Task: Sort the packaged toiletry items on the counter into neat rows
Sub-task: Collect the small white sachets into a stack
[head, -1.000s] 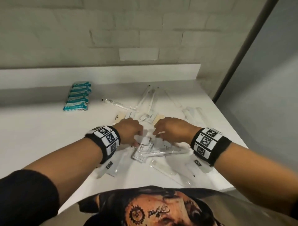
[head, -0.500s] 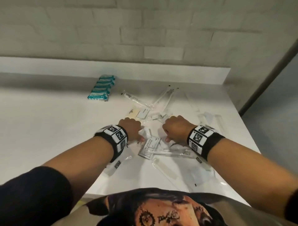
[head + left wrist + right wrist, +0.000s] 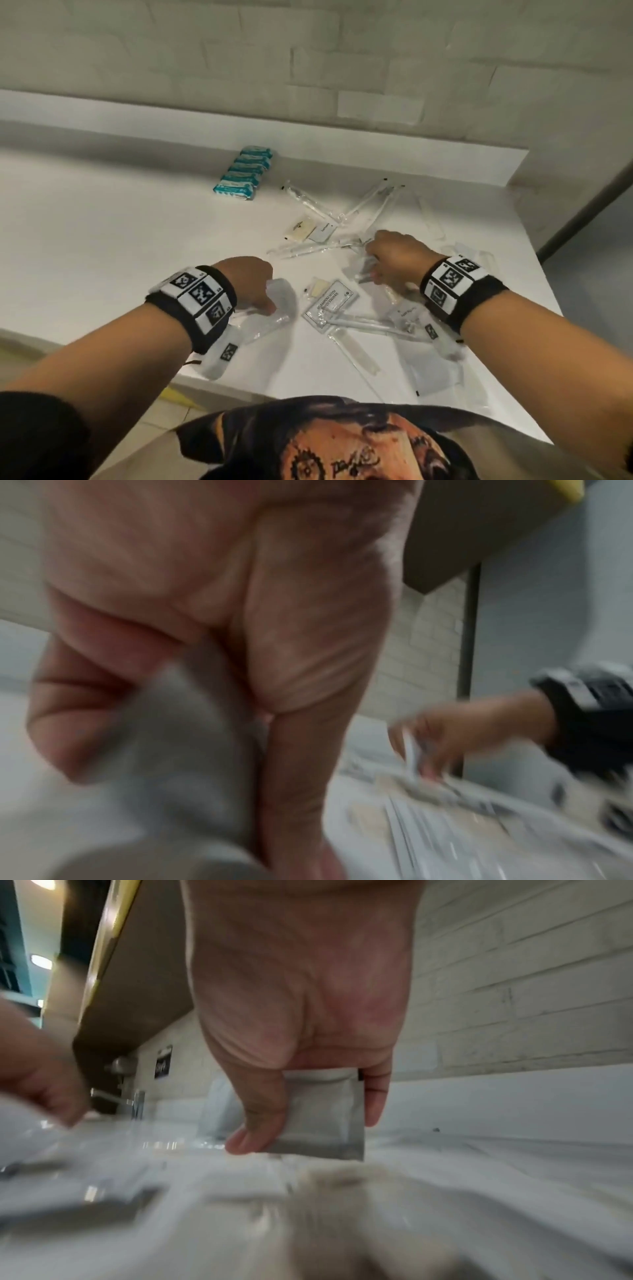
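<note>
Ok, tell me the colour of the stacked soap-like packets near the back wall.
Teal and white small wrapped packets, clearest in the head view.

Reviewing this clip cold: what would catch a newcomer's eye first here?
Probably the two hands low over a loose scatter of clear packets on the white counter: the left hand grips a clear packet, the right hand pinches a small sachet. Next, the teal packs, already in a neat row near the back wall, the only colour among the items.
</note>
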The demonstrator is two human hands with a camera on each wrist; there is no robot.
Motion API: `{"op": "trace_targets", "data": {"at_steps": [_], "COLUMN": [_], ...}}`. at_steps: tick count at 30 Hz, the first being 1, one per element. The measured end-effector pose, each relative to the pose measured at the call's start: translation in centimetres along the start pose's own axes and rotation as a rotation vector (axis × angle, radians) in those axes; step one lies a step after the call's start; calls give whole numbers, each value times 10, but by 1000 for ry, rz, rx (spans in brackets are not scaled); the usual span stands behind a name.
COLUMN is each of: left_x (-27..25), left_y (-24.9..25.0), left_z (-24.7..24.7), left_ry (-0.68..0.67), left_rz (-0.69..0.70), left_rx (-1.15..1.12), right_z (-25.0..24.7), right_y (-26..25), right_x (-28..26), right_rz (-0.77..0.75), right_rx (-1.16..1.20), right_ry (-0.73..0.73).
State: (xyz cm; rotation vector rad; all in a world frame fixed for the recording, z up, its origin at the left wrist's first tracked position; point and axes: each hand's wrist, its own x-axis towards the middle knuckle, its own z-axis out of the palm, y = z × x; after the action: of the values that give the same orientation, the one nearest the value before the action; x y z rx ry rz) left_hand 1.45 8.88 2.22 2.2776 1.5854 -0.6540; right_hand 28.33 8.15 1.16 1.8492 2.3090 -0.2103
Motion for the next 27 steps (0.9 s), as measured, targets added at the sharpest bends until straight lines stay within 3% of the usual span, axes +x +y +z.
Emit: {"op": "trace_targets", "data": {"at_steps": [4, 7, 10, 17, 22, 27], "left_x": [-3, -4, -5, -6, -8, -5], "left_y": [7, 9, 12, 16, 17, 26], "left_z": [20, 22, 25, 26, 24, 19], "left_ry": [16, 17, 10, 15, -24, -68], "left_rz": [-60, -91, -99, -94, -66, 19], "left_rx": [-23, -26, 3, -1, -23, -14], "right_z": [-19, -8, 9, 5, -10, -20], "right_y": [-27, -62, -69, -51, -9, 39], "right_x": [2, -9, -16, -26, -39, -87], "right_rz": [-165, -347, -373, -241, 2, 201], "right_rx": [103, -3, -62, 62, 274, 437], "right_ry": [-19, -71, -21, 47, -24, -158]}}
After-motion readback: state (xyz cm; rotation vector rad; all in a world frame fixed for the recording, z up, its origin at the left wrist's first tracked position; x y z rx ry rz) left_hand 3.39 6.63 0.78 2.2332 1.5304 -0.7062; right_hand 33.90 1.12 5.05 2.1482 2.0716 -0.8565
